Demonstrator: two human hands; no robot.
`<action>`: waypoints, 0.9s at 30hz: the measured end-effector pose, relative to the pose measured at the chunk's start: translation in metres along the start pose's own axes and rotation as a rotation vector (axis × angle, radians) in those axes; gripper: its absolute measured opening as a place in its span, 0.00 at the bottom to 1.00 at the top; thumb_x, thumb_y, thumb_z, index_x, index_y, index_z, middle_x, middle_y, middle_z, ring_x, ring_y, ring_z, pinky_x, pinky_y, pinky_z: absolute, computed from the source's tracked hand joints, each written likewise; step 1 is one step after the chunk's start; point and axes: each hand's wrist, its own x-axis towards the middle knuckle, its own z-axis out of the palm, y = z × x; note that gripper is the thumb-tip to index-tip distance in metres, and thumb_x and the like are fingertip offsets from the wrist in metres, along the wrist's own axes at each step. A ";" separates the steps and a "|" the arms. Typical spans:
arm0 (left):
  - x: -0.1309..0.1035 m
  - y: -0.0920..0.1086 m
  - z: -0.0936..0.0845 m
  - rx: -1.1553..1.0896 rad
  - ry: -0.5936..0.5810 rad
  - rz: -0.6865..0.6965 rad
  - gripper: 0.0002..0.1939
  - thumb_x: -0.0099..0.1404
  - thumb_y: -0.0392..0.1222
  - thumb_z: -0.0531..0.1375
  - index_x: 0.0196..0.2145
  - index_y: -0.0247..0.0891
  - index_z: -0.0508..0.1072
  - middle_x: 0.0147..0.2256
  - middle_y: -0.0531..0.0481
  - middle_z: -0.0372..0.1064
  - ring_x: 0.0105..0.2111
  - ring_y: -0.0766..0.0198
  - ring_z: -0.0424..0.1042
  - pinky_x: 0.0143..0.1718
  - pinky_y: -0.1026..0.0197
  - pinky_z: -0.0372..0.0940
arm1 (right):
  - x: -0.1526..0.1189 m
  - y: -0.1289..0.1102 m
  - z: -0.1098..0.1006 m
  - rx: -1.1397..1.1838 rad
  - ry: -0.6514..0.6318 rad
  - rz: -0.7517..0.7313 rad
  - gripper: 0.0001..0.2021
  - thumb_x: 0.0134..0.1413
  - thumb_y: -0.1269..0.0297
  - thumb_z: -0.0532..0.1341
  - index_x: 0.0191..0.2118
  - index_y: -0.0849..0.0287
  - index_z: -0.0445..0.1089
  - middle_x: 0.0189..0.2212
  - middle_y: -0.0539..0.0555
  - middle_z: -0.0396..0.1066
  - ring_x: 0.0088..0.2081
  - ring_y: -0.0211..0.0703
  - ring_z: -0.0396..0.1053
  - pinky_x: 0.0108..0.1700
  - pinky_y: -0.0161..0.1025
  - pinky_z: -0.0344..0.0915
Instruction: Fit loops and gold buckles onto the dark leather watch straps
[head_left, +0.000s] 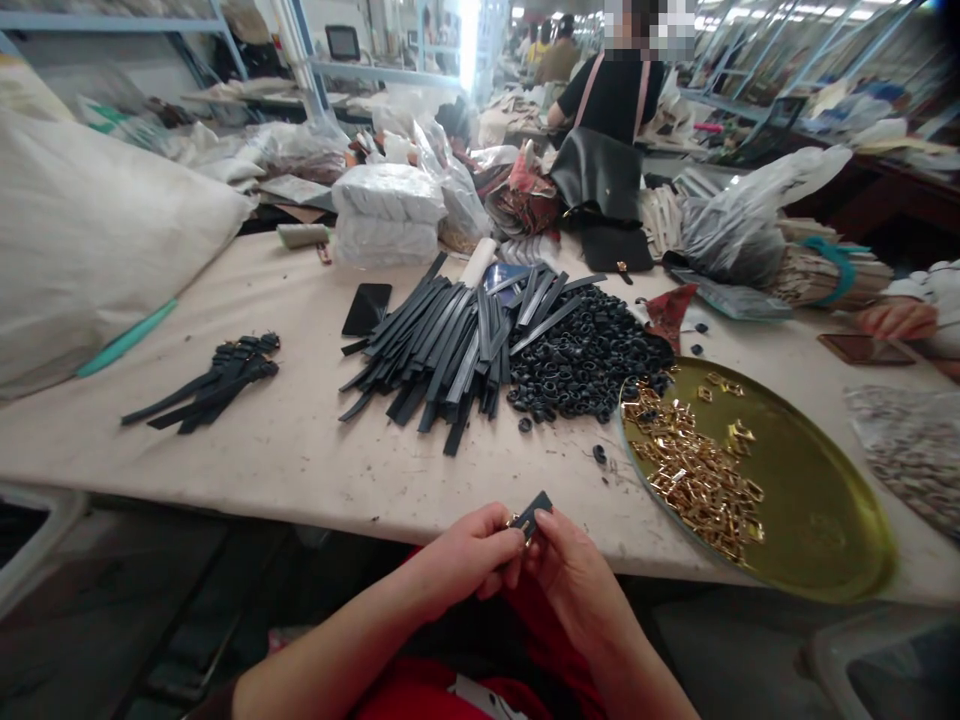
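Observation:
A short piece of black strap with a small gold buckle on it is held between my hands, at the table's front edge. My left hand is closed around the buckle end. The thumb and fingers of my right hand pinch the strap's other side. Most of the strap's length is hidden by the fingers. Beyond the hands lies a fanned pile of black straps, beside a heap of small black loops. At the right, gold buckles lie on a round gold tray.
Several buckled straps lie at the left of the table, below a large white sack. A phone lies behind the straps. Plastic-wrapped packs and a black bag stand farther back. Another person's hand rests at far right.

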 end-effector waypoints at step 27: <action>-0.052 0.004 0.034 0.665 0.254 0.332 0.11 0.61 0.44 0.49 0.22 0.38 0.59 0.21 0.55 0.60 0.23 0.68 0.59 0.24 0.67 0.50 | -0.066 -0.004 -0.018 -0.855 0.072 -0.754 0.03 0.47 0.66 0.60 0.26 0.56 0.67 0.23 0.49 0.67 0.27 0.40 0.63 0.30 0.35 0.59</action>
